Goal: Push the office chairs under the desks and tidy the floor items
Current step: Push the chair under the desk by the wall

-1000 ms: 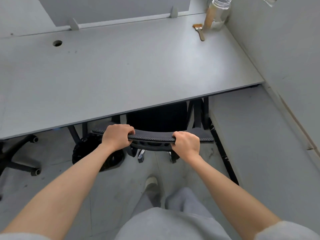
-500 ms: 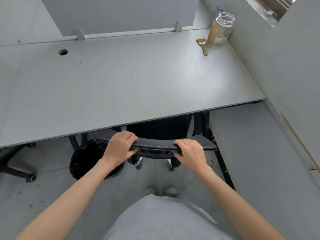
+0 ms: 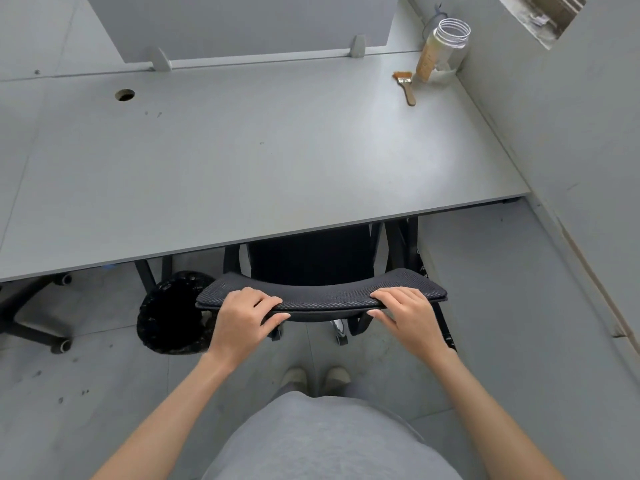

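A black mesh office chair [image 3: 322, 296] stands at the front edge of the grey desk [image 3: 242, 161]. Its seat [image 3: 311, 258] is tucked beneath the desktop, and only the top of the backrest sticks out. My left hand [image 3: 246, 317] holds the left part of the backrest top, fingers over it and thumb on its front edge. My right hand [image 3: 405, 313] holds the right part the same way, with the fingers lying flatter.
A black mesh wastebasket [image 3: 169, 313] stands on the floor just left of the chair. Another chair's wheeled base [image 3: 31, 317] pokes out at the far left. A glass jar [image 3: 446, 46] and a paintbrush [image 3: 407, 86] sit on the desk's back right corner. A wall [image 3: 571, 133] runs along the right.
The chair has slid slightly further under the desk. My feet have come together behind it. Both hands have eased from tight fists to a looser hold on the backrest.
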Available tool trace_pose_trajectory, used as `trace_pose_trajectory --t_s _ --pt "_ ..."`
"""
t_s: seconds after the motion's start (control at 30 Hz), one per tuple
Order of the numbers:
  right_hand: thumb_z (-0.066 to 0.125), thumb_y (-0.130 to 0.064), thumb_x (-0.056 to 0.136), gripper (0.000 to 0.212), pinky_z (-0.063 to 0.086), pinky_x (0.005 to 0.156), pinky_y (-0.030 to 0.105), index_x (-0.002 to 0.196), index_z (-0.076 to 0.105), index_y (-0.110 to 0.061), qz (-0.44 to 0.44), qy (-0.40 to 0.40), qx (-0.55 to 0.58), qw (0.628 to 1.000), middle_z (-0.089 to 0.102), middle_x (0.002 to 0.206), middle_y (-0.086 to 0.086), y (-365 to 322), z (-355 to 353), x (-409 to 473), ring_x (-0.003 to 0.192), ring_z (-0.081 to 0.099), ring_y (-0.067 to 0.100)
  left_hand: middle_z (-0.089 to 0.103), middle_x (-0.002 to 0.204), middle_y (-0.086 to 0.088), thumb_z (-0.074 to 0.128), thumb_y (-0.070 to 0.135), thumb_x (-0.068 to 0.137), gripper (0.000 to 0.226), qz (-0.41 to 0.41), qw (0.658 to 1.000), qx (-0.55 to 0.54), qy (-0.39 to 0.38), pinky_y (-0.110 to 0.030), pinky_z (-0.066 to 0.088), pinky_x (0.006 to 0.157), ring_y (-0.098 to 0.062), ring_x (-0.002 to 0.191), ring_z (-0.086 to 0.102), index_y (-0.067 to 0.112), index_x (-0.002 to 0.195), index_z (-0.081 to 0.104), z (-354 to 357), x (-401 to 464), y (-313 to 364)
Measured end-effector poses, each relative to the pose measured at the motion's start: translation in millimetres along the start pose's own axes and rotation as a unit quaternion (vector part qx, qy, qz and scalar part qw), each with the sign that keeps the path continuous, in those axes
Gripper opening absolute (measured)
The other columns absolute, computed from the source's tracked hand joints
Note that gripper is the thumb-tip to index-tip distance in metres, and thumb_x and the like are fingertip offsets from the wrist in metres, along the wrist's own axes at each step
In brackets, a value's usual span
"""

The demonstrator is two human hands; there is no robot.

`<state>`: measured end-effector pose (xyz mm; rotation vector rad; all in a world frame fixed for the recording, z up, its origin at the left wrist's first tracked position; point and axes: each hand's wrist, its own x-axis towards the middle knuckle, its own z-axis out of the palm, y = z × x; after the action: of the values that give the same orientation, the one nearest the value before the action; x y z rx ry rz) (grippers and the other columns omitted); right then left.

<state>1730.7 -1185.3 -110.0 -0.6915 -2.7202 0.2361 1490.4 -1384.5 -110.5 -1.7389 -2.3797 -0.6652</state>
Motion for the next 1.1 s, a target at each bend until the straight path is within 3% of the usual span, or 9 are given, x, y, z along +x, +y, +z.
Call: trace_pose_trajectory --t_s 0.1,0.23,0.33,0.53,0.7,0.87,1.1 --pt "0.032 -0.056 0.093 0.055 0.038 0.084 0.022 0.096 0.069 -0.015 -0.016 -0.024 0.010 1.000 0.071 0.096 -0.004 18.5 -11.1 -4.6 0.090 0.066 0.015 0.061 0.066 0.003 0.035 0.058 0.090 0.056 0.004 1.000 -0.017 -0.003 -0.027 0.044 0.057 -0.016 0.061 0.057 0.016 0.081 0.072 2.7 -2.6 20.6" --pt "0.027 -0.059 0.092 0.061 0.045 0.082 0.028 0.099 0.069 -0.015 -0.037 -0.056 0.017 0.998 0.071 0.099 -0.004 41.1 -20.9 -4.4 0.093 0.066 0.017 0.058 0.065 0.004 0.035 0.059 0.089 0.054 -0.032 0.999 -0.012 0.016 -0.024 0.040 0.053 -0.014 0.059 0.054 0.019 0.079 0.070 9.6 -6.5 47.7" --pt "0.029 -0.058 0.092 0.060 0.042 0.084 0.027 0.099 0.068 -0.014 -0.051 -0.066 0.027 0.996 0.071 0.099 -0.003 51.9 -23.2 1.3 0.093 0.065 0.018 0.058 0.066 0.003 0.037 0.056 0.091 0.051 -0.038 0.999 0.006 0.029 -0.026 0.040 0.053 -0.016 0.059 0.054 0.018 0.080 0.070 16.1 -7.6 59.5" --pt "0.036 -0.053 0.093 0.051 0.037 0.084 0.022 0.095 0.069 -0.014 -0.046 -0.021 0.046 0.998 0.072 0.093 -0.005 47.5 -15.1 -5.3 0.088 0.065 0.013 0.062 0.071 0.002 0.043 0.054 0.089 0.048 -0.078 0.996 0.013 0.052 -0.026 0.038 0.064 -0.014 0.070 0.051 0.016 0.085 0.072 20.8 -17.5 60.1" --pt "0.053 -0.038 0.088 0.034 0.040 0.087 0.025 0.099 0.069 -0.010 -0.058 -0.006 0.094 0.994 0.072 0.095 0.000 45.7 -13.6 -11.4 0.091 0.064 0.015 0.065 0.086 -0.009 0.054 0.037 0.088 0.036 -0.127 0.988 0.010 0.083 -0.029 0.040 0.077 -0.019 0.085 0.051 0.007 0.096 0.071 21.9 -25.6 75.4" --pt "0.050 -0.033 0.091 0.033 0.040 0.095 0.027 0.105 0.069 -0.009 -0.061 0.007 0.098 0.993 0.071 0.102 0.002 65.7 -22.8 -17.4 0.098 0.064 0.016 0.061 0.076 -0.007 0.051 0.043 0.088 0.042 -0.152 0.985 0.000 0.087 -0.028 0.042 0.071 -0.016 0.077 0.046 0.008 0.098 0.070 16.6 -21.8 85.5" --pt "0.051 -0.032 0.090 0.033 0.042 0.092 0.025 0.106 0.069 -0.009 -0.047 0.000 0.117 0.992 0.071 0.101 0.002 68.8 -25.4 -16.7 0.097 0.063 0.017 0.061 0.076 -0.004 0.051 0.045 0.087 0.041 -0.171 0.982 -0.012 0.083 -0.028 0.043 0.070 -0.014 0.078 0.048 0.008 0.086 0.069 17.5 -21.8 91.3"
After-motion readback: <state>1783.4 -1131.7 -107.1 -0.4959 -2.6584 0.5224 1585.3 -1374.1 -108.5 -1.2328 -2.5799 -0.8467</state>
